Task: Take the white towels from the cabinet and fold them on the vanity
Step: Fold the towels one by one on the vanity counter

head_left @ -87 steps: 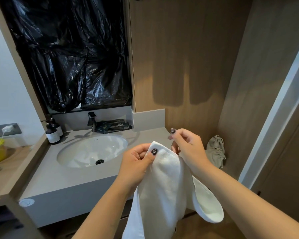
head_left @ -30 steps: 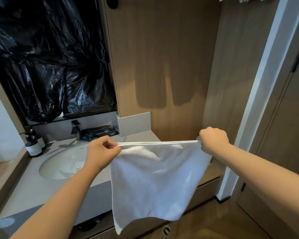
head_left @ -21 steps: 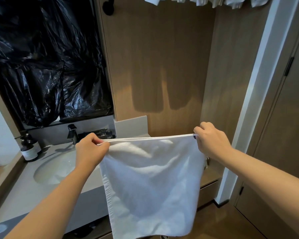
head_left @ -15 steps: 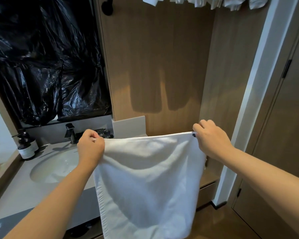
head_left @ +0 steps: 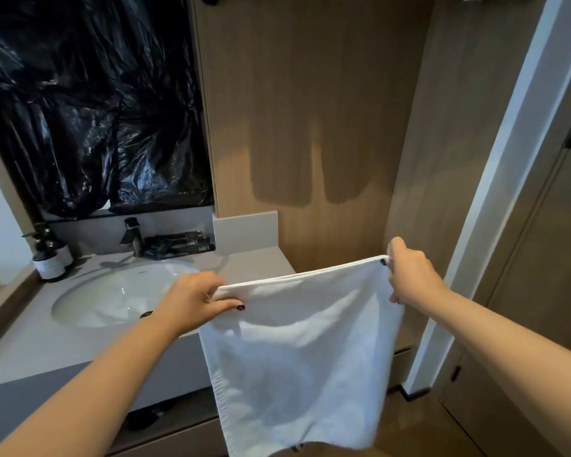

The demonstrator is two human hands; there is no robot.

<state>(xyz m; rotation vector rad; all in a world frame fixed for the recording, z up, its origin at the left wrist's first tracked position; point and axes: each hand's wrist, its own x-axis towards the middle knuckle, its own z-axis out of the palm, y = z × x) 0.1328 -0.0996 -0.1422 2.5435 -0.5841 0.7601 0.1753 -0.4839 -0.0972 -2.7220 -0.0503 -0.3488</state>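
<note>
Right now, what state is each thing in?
white towel: spread open, hanging in the air in front of the vanity, unfolded
left hand: pinching the towel's top left corner
right hand: gripping the top right corner
sink basin: no water standing in it
faucet: no water running
pump bottles: upright beside the basin

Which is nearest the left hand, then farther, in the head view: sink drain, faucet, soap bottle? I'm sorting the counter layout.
From the left hand:
1. Sink drain, just left in the basin.
2. Faucet, behind the basin.
3. Soap bottle, far left corner.
</note>
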